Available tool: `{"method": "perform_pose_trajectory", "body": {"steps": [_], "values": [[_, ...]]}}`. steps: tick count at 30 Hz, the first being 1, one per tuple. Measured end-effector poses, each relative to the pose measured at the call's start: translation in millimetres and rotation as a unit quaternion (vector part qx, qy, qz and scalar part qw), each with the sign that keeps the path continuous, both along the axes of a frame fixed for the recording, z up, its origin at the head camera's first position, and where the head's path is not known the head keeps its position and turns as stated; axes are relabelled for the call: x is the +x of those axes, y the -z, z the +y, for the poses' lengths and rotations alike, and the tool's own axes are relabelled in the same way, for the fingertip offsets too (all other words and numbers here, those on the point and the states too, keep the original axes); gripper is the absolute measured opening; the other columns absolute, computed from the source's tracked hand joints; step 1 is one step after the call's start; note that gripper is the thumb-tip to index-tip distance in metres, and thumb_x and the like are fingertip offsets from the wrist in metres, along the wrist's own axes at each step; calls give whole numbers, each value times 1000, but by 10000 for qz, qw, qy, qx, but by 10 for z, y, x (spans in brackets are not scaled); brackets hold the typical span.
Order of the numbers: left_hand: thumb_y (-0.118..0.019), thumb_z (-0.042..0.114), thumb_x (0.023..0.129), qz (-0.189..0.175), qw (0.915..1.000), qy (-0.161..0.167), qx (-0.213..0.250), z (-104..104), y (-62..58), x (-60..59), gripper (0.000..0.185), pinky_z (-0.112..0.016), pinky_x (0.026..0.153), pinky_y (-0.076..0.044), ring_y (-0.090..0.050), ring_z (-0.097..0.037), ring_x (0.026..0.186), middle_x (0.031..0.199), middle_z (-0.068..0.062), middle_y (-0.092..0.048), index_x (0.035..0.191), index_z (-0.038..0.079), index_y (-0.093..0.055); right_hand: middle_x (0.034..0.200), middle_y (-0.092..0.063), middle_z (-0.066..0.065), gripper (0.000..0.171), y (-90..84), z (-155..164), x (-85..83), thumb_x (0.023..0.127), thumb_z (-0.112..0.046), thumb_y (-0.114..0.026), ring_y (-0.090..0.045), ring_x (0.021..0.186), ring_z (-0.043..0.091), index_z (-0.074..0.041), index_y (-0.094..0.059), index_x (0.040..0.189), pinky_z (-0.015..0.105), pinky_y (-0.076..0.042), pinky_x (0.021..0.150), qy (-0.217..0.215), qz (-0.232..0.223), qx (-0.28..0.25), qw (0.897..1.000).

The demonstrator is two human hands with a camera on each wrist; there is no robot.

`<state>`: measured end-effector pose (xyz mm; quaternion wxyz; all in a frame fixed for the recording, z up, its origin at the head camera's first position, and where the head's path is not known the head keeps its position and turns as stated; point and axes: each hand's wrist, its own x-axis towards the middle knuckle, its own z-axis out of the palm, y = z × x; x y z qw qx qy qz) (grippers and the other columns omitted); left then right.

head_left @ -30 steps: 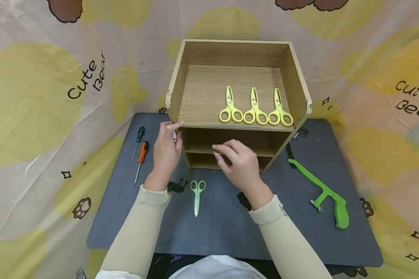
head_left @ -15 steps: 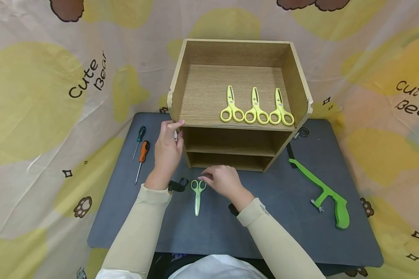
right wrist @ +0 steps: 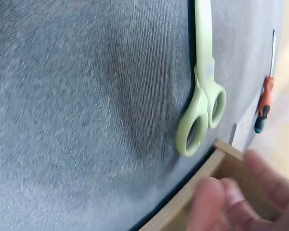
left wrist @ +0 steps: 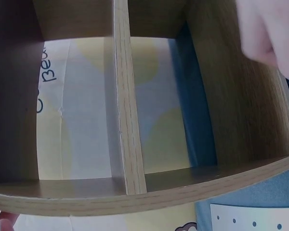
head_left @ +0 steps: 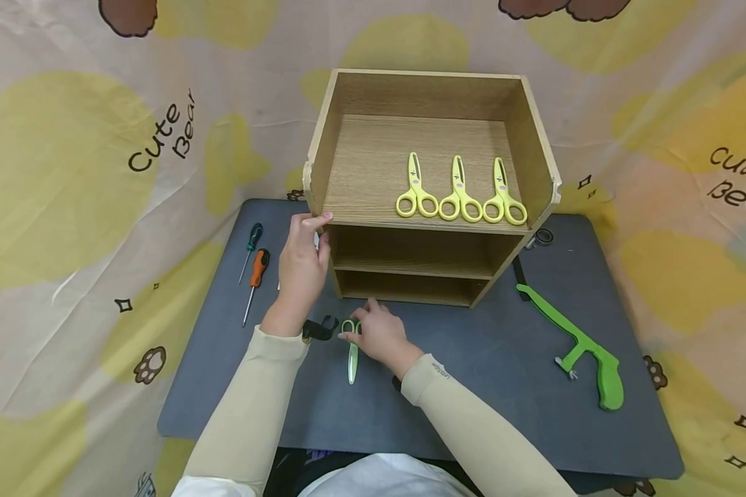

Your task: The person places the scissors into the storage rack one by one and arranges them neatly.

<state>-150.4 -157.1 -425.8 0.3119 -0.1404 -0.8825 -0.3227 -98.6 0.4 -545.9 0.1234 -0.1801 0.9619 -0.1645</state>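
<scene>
My left hand (head_left: 304,266) grips the front left corner of a wooden desktop shelf (head_left: 373,155). In the left wrist view the shelf's front edge and divider (left wrist: 130,120) fill most of the picture, with fingertips (left wrist: 5,224) at its lower left. Light green scissors (head_left: 352,366) lie on the table in front of the shelf, handles toward it. Over those handles my right hand (head_left: 382,335) is lowered, fingers bent and parted. In the right wrist view its blurred fingers (right wrist: 207,202) show apart from the scissors' loops (right wrist: 192,132). Three yellow scissors (head_left: 416,200) lie side by side on the shelf's top.
Left of the shelf lie a dark green screwdriver (head_left: 253,238) and an orange screwdriver (head_left: 259,269). A green-handled hacksaw (head_left: 566,328) rests on the right, a black tape roll (head_left: 543,237) beyond it. A white strip with dark dots (left wrist: 255,219) shows beside the shelf.
My right hand has come down and left from in front of the shelf's lower compartments to the green scissors' handles. The left hand keeps its grip on the shelf corner.
</scene>
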Motion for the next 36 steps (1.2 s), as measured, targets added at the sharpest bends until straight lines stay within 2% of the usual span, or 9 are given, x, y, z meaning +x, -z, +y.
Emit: {"method": "perform_pose_trajectory", "body": {"steps": [6,11,17,21,26,29,31,36], "values": [[-60,-4,102,-19,10000,-58,25,1,-14,13,45,-43,54,-40,-52,-36,70,120,-26,-54,135,20,-42,138,-55,18,79,87,-117,5,91,-72,-65,-66,100,30,-15,-58,144,44,-57,73,190,-564,603,9964],[-60,-4,102,-22,10000,-46,18,-1,-18,4,46,-42,53,-39,-50,-35,67,120,-26,-54,136,21,-41,141,-53,20,84,155,-167,-21,90,-71,-67,-66,105,33,-12,-52,148,45,-58,77,245,-627,918,9935],[-60,-4,102,-8,10000,-13,0,8,-20,-12,46,-42,54,-40,-52,-35,69,121,-26,-53,136,21,-42,138,-52,18,83,244,-172,-49,88,-62,-77,-65,102,30,-11,-52,149,41,-57,74,201,-527,1050,9929],[-60,-4,102,9,10000,-37,2,13,-22,-8,46,-43,53,-40,-52,-35,69,120,-25,-53,136,21,-42,130,-52,20,75,306,-163,-54,85,-53,-84,-63,96,27,-8,-56,138,38,-56,70,153,-544,708,9959],[-61,-4,102,6,10000,-73,-39,17,-9,-6,47,-42,53,-40,-51,-34,68,120,-26,-53,136,22,-41,117,-50,17,62,350,-124,-51,79,-39,-94,-58,88,25,-8,-60,121,38,-53,71,403,-858,-291,9951],[-61,-4,102,4,10000,-76,-52,22,-6,1,48,-42,53,-40,-51,-34,67,120,-26,-53,136,22,-40,114,-47,14,60,360,-101,-36,79,-30,-95,-55,85,22,-7,-58,121,36,-51,74,459,-1167,-776,9891],[-61,-5,102,-5,10000,-77,-58,24,-5,6,48,-42,53,-39,-51,-34,68,120,-26,-53,136,22,-39,109,-51,12,60,350,-89,-21,80,-25,-94,-54,82,20,-5,-56,122,35,-50,73,439,-1344,-986,9850],[-60,-4,102,-29,10000,-75,-21,19,-4,7,47,-42,54,-39,-51,-35,69,121,-26,-53,136,22,-40,82,-61,3,58,307,-47,20,85,-19,-90,-53,70,16,-4,-52,125,31,-46,66,426,-1520,-1336,9784]]}}
